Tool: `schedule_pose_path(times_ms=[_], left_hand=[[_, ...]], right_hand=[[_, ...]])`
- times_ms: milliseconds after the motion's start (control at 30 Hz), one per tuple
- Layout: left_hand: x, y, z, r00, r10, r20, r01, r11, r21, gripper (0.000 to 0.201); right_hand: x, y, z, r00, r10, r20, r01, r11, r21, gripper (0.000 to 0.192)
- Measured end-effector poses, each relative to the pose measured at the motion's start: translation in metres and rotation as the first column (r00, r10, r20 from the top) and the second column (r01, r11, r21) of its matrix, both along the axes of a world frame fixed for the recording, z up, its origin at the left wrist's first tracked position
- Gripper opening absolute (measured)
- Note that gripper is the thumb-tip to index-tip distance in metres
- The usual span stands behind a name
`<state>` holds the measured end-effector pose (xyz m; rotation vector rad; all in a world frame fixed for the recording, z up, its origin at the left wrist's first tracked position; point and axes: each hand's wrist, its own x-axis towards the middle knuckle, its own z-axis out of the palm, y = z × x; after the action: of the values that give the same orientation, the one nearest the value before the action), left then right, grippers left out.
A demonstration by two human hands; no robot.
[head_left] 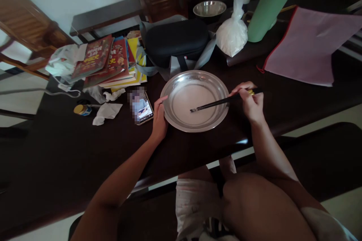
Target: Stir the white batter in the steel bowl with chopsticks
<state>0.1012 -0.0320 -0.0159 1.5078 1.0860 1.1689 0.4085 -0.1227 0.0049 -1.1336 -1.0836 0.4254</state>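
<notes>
A wide, shallow metal basin [195, 127] sits on the dark table, with a milky white liquid [183, 99] in its bottom. My left hand [160, 120] grips the basin's left rim, its thumb side along the edge and some fingers hidden behind the wall. In my right hand [250, 101], closed by the right rim, is a pair of black chopsticks [220, 102]. Their tips slant down to the left and reach the white liquid near the middle.
Left of the basin lie a phone [143, 108], crumpled tissue [108, 112], a small jar [82, 110] and stacked books [96, 58]. Behind stand a black case [178, 39], a knotted bag of white powder [232, 35], another metal bowl [209, 8], a green cylinder [268, 11] and a pink pouch [308, 49].
</notes>
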Motion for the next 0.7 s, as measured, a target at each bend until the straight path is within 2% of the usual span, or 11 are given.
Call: schedule_pose_path(times_ms=[100, 200, 267, 400, 467, 600, 700], left_hand=[[0.0002, -0.0007, 0.0017, 1.000, 0.001, -0.001, -0.001, 1.000, 0.006, 0.048], [-0.0002, -0.0013, 0.0040, 1.000, -0.008, -0.019, 0.008, 1.000, 0.015, 0.047], [-0.0005, -0.0014, 0.0050, 0.999, -0.014, -0.036, 0.015, 1.000, 0.024, 0.046], [0.0000, -0.0007, 0.0040, 1.000, -0.003, -0.005, 0.003, 1.000, -0.001, 0.046], [0.0003, -0.0002, 0.0021, 1.000, 0.006, 0.009, -0.005, 1.000, -0.011, 0.047], [0.0001, 0.0001, 0.0004, 1.000, -0.018, 0.020, 0.019, 1.000, -0.017, 0.047], [-0.0003, -0.0004, 0.0023, 1.000, -0.013, 0.012, 0.013, 1.000, -0.013, 0.048]], right_hand=[[-0.0003, 0.0004, 0.0005, 0.998, 0.032, 0.061, -0.028, 0.998, -0.063, 0.030], [0.0005, 0.0022, -0.0008, 0.996, -0.090, 0.005, 0.090, 0.996, 0.018, 0.033], [0.0008, 0.0025, -0.0016, 0.993, -0.113, -0.044, 0.115, 0.992, 0.059, 0.034], [-0.0003, 0.0004, 0.0000, 0.999, 0.037, 0.007, -0.037, 0.999, -0.036, 0.033], [-0.0007, 0.0000, 0.0011, 0.998, 0.050, 0.040, -0.047, 0.997, -0.063, 0.030], [-0.0004, 0.0012, 0.0002, 0.996, -0.092, -0.017, 0.093, 0.995, 0.045, 0.030], [-0.0013, 0.0004, 0.0003, 0.996, -0.064, -0.060, 0.067, 0.996, 0.060, 0.030]])
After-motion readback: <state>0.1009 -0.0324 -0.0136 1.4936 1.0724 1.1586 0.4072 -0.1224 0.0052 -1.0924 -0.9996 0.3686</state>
